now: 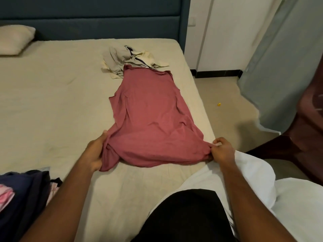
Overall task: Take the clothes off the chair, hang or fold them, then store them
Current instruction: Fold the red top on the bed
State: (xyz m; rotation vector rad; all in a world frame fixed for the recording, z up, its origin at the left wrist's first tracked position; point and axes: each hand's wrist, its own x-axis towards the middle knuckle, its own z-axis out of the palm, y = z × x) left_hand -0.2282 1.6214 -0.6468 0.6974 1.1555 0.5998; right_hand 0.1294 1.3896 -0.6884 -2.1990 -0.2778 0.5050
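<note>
Your left hand (95,151) grips the near left corner of the dusty-pink sleeveless knit top (150,119), fingers curled under a bunched fold of its hem with the thumb lying along the upper edge. Your right hand (222,151) pinches the near right corner of the same hem between thumb and curled fingers, so the hem is drawn out between your two hands. The top lies flat on the beige sheet of the bed (52,102), stretching straight away from your hands, its shoulder straps at the far end.

Just beyond those straps, touching them, sits a crumpled heap of grey and cream clothes with a dark stripe (129,58). Left of your left forearm, at the near edge of the bed, lies a pile of dark navy and pink striped garments (26,189). Under your right forearm bulges a soft white pillow or bedding roll (253,180). Far off to the left of your left hand, a pale pillow (14,40) rests against the teal padded headboard (96,18). Right of your right hand stands a dark reddish-brown wooden chair (300,137), and on the floor beyond it lies a small yellow scrap (218,104).
</note>
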